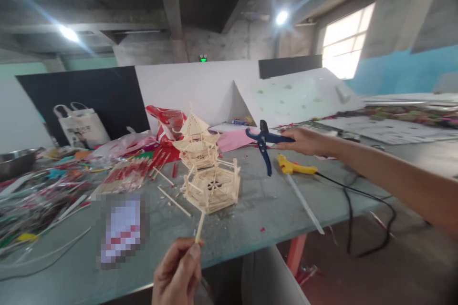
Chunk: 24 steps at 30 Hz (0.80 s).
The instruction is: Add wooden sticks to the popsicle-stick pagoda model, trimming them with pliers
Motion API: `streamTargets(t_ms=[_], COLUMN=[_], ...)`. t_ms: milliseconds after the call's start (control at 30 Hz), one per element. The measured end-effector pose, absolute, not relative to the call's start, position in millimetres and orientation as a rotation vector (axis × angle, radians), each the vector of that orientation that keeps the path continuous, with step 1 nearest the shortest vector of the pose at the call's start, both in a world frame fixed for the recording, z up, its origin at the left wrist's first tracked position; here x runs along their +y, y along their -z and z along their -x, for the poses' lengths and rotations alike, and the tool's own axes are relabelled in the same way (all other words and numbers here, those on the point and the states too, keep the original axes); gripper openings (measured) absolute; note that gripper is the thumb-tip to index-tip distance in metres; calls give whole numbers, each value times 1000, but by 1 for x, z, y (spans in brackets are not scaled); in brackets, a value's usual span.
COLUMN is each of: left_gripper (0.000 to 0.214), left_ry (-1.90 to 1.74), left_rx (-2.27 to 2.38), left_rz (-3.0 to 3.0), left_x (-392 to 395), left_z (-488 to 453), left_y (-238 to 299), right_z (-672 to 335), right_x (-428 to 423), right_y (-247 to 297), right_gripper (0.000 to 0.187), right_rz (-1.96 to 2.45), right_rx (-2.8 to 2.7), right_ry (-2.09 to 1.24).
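Observation:
My left hand (179, 271) pinches a thin wooden stick (201, 227) at the table's front edge. The stick points up toward the hexagonal wooden frame (214, 189); I cannot tell if they touch. Behind that frame rises a pagoda model (196, 140) built of similar sticks, with pointed, tiered roofs. My right hand (298, 142) is closed around one handle of a blue hand cutter (264, 142), its other handle spread downward and its jaws apart, above the table. Below that hand lies a yellow hot glue gun (295, 167) with a black cord.
A pale flat strip (304, 204) overhangs the table's front edge. Loose wooden sticks (174, 201) lie left of the frame, near bagged sticks (125, 176). Tangled craft scraps (43, 205) cover the table's left side. The cord (372, 195) loops off the right edge.

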<state>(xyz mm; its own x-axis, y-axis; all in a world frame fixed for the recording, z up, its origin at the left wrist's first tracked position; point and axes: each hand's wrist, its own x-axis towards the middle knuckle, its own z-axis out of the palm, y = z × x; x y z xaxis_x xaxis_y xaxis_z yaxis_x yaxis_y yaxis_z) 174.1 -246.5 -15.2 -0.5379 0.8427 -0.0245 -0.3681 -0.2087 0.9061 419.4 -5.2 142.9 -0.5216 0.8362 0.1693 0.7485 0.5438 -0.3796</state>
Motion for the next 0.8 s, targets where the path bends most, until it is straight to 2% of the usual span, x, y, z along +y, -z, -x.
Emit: streamTargets(t_ms=[100, 200, 333, 567, 733, 800], left_gripper=[22, 13, 19, 24, 24, 21], left_ry=[-2034, -2186, -2096, -2129, -2114, -2138], left_rx=[1130, 1043, 1015, 1029, 1011, 984], left_rz=[-690, -780, -702, -577, -492, -492], left_x=[-223, -194, -172, -192, -195, -194], left_z=[-190, -210, -228, -228, -224, -228], left_y=[-9, -29, -38, -35, -35, -34], right_z=[-437, -438, -416, -361, -334, -326], right_x=[-47, -76, -92, -111, -138, -147], right_y=[-134, -116, -93, -73, -62, -56], right_gripper=[36, 41, 45, 39, 38, 34], right_rz=[1175, 958, 697, 436, 106, 105], right_rx=[-2289, -2204, -2139, -1955, -1680, -1629], right_ry=[-752, -967, -1144, -1275, -1825, -1898])
